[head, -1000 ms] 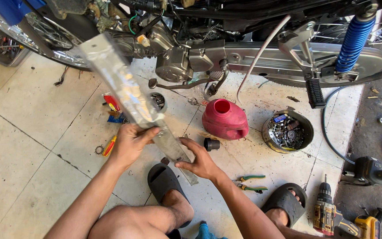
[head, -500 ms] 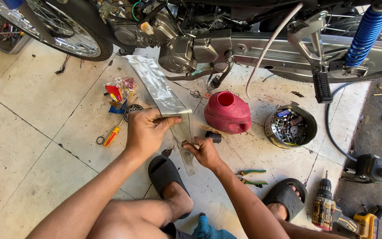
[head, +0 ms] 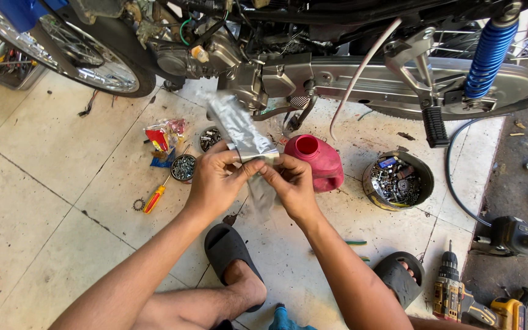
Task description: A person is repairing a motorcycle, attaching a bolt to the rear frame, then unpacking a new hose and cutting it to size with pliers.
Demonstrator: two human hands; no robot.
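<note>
Left hand [head: 215,180], right hand [head: 293,186] meet mid-frame, fingertips pinched.

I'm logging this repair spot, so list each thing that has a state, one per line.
Left hand: pinching the long clear plastic packet.
Right hand: pinching the same packet, close beside the left.
Long clear plastic packet: held up off the floor, tilted.
Red plastic jug: uncapped, mouth open, on the tiles.
Round metal bowl: full of bolts and small parts.
Red-and-yellow screwdriver: lying flat on the floor.
</note>
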